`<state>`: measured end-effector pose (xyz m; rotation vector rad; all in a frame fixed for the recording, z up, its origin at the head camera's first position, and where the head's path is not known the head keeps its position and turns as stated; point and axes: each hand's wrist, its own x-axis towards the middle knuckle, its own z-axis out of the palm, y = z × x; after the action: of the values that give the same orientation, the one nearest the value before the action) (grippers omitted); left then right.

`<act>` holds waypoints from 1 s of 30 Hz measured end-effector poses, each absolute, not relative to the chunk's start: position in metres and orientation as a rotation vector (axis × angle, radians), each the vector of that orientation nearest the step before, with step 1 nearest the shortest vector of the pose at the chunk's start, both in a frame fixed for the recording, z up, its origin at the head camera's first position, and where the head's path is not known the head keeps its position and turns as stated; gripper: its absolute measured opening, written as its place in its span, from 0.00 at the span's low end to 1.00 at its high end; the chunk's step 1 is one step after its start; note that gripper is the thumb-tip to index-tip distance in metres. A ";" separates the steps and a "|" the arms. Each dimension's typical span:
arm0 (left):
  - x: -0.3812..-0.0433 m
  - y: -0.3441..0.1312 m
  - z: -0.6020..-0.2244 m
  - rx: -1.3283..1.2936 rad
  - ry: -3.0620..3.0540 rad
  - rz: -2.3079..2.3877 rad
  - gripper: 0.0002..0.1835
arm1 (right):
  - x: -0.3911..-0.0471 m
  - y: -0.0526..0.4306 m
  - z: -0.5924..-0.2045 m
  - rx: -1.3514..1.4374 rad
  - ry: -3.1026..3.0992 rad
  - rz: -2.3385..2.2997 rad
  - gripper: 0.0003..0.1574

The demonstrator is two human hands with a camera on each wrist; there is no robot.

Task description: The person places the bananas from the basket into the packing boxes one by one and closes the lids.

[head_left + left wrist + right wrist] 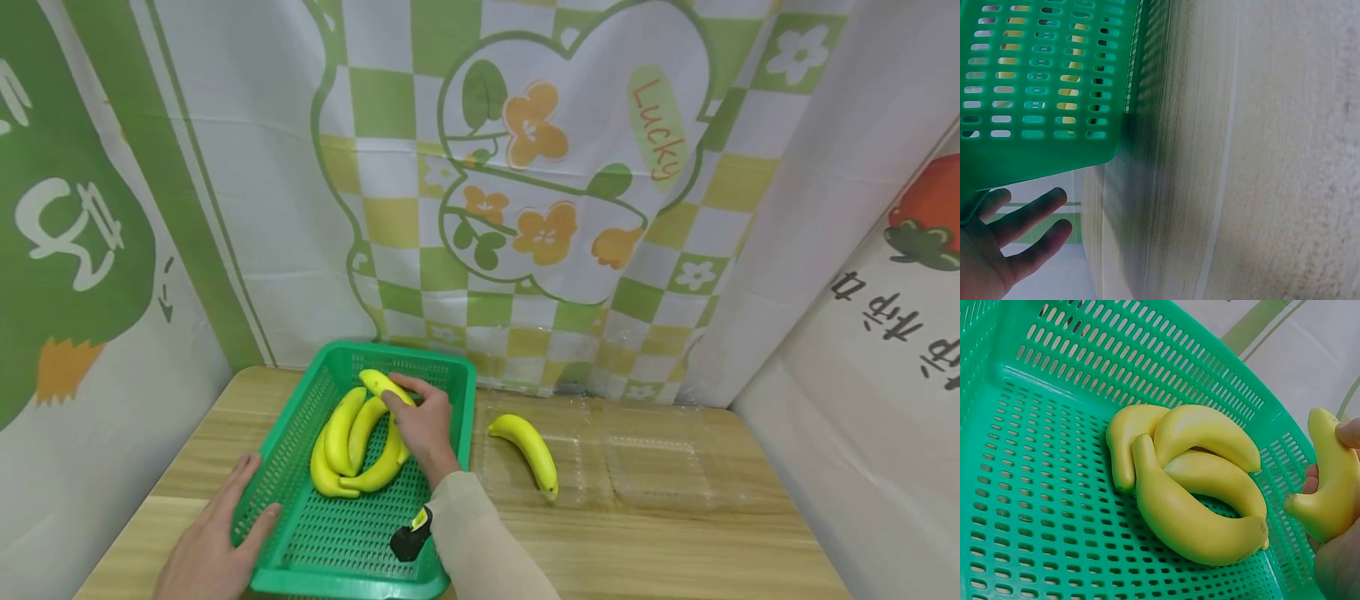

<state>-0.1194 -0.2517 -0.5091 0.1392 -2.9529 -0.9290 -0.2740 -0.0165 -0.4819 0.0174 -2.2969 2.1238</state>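
In the head view my right hand (427,425) grips a yellow banana (377,384) over the far right part of a green perforated basket (352,582). The right wrist view shows the thumb on one side of this banana (1333,481), fingers behind it. Several more bananas (1194,525) lie bunched together on the basket floor, below the held one. My left hand (217,533) is at the basket's left rim, thumb over the edge. Spread, fairly straight fingers (1035,215) appear beside the basket wall (1041,153) in the left wrist view.
Right of the basket, a single banana (531,454) lies on clear plastic packaging (660,467), whose shallow moulded sections spread over the wooden table (637,550). A black object with a yellow label (411,540) shows by my right sleeve. Printed curtains (405,233) enclose the table's back and sides.
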 end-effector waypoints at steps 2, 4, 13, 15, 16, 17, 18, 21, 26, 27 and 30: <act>-0.120 -0.252 -0.509 0.140 -2.957 -0.931 0.44 | -0.274 -0.016 -0.482 0.023 -2.300 2.120 0.15; -0.120 -0.252 -0.509 0.140 -2.958 -0.932 0.44 | -0.274 -0.016 -0.482 0.030 -2.301 2.116 0.16; -0.119 -0.251 -0.509 0.140 -2.958 -0.924 0.44 | -0.273 -0.016 -0.478 0.026 -2.303 2.128 0.15; -0.119 -0.251 -0.509 0.141 -2.958 -0.924 0.44 | -0.274 -0.016 -0.478 0.029 -2.301 2.128 0.16; -0.119 -0.251 -0.509 0.142 -2.959 -0.924 0.44 | -0.274 -0.016 -0.478 0.030 -2.301 2.128 0.15; -0.119 -0.251 -0.509 0.142 -2.960 -0.923 0.43 | -0.274 -0.016 -0.478 0.031 -2.300 2.129 0.15; -0.119 -0.251 -0.509 0.142 -2.958 -0.921 0.43 | -0.274 -0.016 -0.478 0.031 -2.301 2.128 0.15; -0.120 -0.251 -0.508 0.143 -2.964 -0.922 0.43 | -0.274 -0.015 -0.479 0.035 -2.302 2.128 0.15; -0.120 -0.252 -0.508 0.153 -2.976 -0.928 0.44 | -0.274 -0.016 -0.479 0.037 -2.310 2.126 0.16; -0.120 -0.252 -0.508 0.156 -2.977 -0.929 0.44 | -0.274 -0.016 -0.479 0.036 -2.311 2.126 0.16; -0.120 -0.252 -0.508 0.157 -2.976 -0.924 0.44 | -0.273 -0.016 -0.480 0.030 -2.309 2.122 0.16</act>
<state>-0.1200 -0.2515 -0.5079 0.1568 -2.9757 -0.9244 -0.2730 -0.0160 -0.4796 0.0302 -2.3089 2.1216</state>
